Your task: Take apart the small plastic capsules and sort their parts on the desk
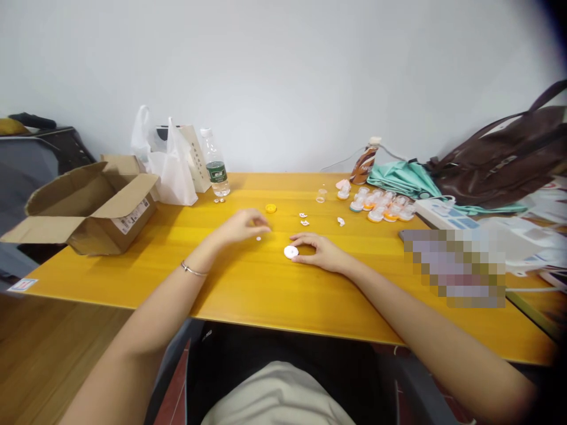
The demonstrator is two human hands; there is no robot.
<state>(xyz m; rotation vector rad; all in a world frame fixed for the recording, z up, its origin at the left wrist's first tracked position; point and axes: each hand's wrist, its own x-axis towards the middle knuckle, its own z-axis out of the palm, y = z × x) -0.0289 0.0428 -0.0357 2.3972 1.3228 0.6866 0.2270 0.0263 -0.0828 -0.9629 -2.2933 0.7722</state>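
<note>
My right hand (pixel 319 252) rests on the yellow wooden table, its thumb and forefinger gripping the rim of a round white disc (pixel 291 252). Left of it, my left hand (pixel 244 226) hovers with curled fingers; the tips are slightly blurred, and whether they pinch anything cannot be made out. Just below those fingers lies a tiny white round piece (pixel 258 239). Beyond the hands sit a yellow ring-shaped cap (pixel 271 208) and small white pieces with dark marks (pixel 304 223). Another small white piece (pixel 341 221) lies farther right.
Several clear domed pieces with coloured bases (pixel 376 215) cluster at right, near a brown-labelled bottle (pixel 365 162) and a clear cup (pixel 321 196). An open cardboard box (pixel 101 218), plastic bag (pixel 172 174) and water bottle (pixel 217 168) stand left. A backpack (pixel 505 153) and blurred flat object (pixel 456 268) lie right.
</note>
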